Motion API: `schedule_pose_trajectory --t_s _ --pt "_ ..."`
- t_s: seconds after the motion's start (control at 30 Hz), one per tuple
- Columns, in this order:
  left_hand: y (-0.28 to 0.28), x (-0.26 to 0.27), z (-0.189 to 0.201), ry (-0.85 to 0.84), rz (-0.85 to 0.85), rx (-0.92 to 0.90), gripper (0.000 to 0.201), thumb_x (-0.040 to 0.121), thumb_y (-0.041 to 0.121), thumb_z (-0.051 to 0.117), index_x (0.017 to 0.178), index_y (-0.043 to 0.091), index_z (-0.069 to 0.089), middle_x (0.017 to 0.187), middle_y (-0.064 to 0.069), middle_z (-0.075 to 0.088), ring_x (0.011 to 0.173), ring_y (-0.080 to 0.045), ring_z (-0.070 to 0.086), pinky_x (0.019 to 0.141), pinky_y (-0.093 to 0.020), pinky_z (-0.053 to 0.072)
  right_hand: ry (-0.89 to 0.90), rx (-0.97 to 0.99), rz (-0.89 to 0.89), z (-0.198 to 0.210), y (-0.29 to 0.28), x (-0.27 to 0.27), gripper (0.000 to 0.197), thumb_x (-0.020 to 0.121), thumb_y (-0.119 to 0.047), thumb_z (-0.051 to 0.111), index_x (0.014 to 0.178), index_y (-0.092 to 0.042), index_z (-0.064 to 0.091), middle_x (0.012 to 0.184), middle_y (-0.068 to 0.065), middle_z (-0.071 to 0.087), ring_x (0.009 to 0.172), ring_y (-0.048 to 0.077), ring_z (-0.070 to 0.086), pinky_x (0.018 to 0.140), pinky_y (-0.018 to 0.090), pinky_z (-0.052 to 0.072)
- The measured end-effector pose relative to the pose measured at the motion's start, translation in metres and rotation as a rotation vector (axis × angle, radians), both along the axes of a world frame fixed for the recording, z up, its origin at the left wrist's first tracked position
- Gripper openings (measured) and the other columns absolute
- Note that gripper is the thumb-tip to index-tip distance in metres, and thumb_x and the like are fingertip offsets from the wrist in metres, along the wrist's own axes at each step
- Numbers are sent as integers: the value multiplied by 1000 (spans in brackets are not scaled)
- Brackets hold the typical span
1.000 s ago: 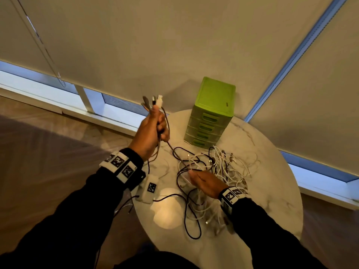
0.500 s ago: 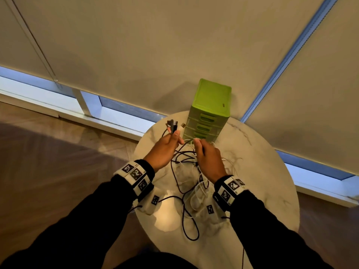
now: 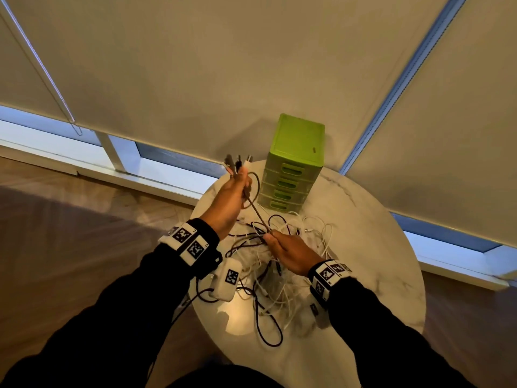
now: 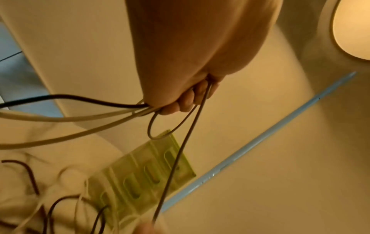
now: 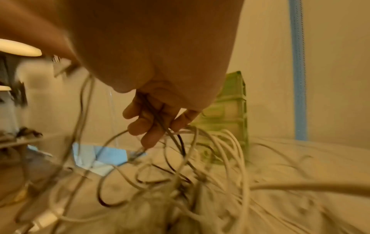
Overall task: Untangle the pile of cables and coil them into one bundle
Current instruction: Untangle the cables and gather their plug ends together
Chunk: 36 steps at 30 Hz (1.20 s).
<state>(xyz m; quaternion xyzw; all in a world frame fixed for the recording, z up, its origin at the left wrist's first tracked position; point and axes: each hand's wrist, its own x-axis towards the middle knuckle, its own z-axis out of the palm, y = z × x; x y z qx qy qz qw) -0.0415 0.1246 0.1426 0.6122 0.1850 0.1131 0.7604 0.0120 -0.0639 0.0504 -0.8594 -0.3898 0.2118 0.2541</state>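
Observation:
A tangle of white and black cables (image 3: 282, 264) lies on the round marble table (image 3: 372, 247). My left hand (image 3: 235, 191) is raised over the table's far left and grips several cable ends, whose plugs (image 3: 237, 162) stick up above the fist. In the left wrist view the curled fingers (image 4: 186, 101) hold white, black and grey strands. A taut grey cable (image 3: 256, 210) runs from that fist down to my right hand (image 3: 285, 249), which pinches it low over the pile. The right wrist view shows the fingers (image 5: 152, 125) curled round that thin cable above the tangle (image 5: 200, 174).
A green mini drawer unit (image 3: 293, 163) stands at the table's far edge, just behind the pile. A black cable loop (image 3: 268, 329) trails toward the near rim. Roller blinds and a low window sill sit behind the table; wooden floor lies to the left.
My left hand has lifted up and to the left with the plugs. My right hand has slid back down the grey cable toward me, pulling it taut over the pile.

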Motion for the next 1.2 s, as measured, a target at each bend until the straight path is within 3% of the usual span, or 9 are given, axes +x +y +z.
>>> schedule_pose_trajectory --t_s 0.2,0.3,0.4,0.57,0.67,0.77,0.83,1.03,1.2 --pt "42 -2 14 -107 219 -46 37 106 48 38 82 23 49 64 10 50 59 -6 55 60 -27 32 -120 -164 -112 -6 -39 29 32 107 -46 26 89 -31 47 87 -8 59 83 18 55 83 37 36" --pt "54 -8 27 -178 265 -113 37 107 46 38 80 22 45 66 6 41 53 -7 44 56 -22 34 -164 -253 -157 3 -52 46 29 106 -54 23 93 -38 43 83 -6 61 85 27 63 83 40 43" --pt "50 -14 26 -129 170 93 36 106 51 32 86 24 44 70 5 37 55 -5 38 52 -15 35 -151 -161 -185 14 -48 58 30 106 -51 31 91 -33 49 82 -2 61 84 32 62 79 44 49" --pt "45 -21 18 -77 94 259 29 106 49 38 101 25 53 76 6 51 70 -4 49 73 -25 41 -211 -91 -122 26 -17 54 27 104 -41 44 118 -39 67 119 0 50 112 19 36 97 39 34" --pt "59 -32 17 -40 100 227 44 102 55 41 124 20 58 105 -16 62 103 -23 64 96 -41 49 -213 -110 -49 31 10 38 28 102 -27 50 122 -43 63 129 -3 48 124 22 35 103 40 28" --pt "77 -45 17 -126 107 169 35 98 61 48 98 30 63 78 5 53 66 -12 44 66 -32 36 -135 66 94 39 50 16 38 98 -36 56 135 -36 51 138 -3 48 128 22 43 107 46 37" --pt "89 -55 19 -145 152 114 30 98 58 49 93 32 63 78 13 49 68 -7 35 66 -27 29 -38 165 169 48 88 -5 49 98 -40 59 143 -30 44 143 -4 47 120 18 51 103 37 43" --pt "127 -96 23 -132 308 163 29 108 42 38 94 28 59 69 17 49 61 -2 38 61 -23 30 -142 330 359 81 178 -39 22 106 -18 45 119 -13 62 99 -4 64 83 14 60 75 20 45" --pt "170 -148 11 -62 459 222 29 109 39 35 99 22 56 58 20 48 56 3 42 57 -16 36 -174 438 391 91 227 -36 26 103 -15 45 116 -11 67 90 -17 61 77 0 57 74 16 45"
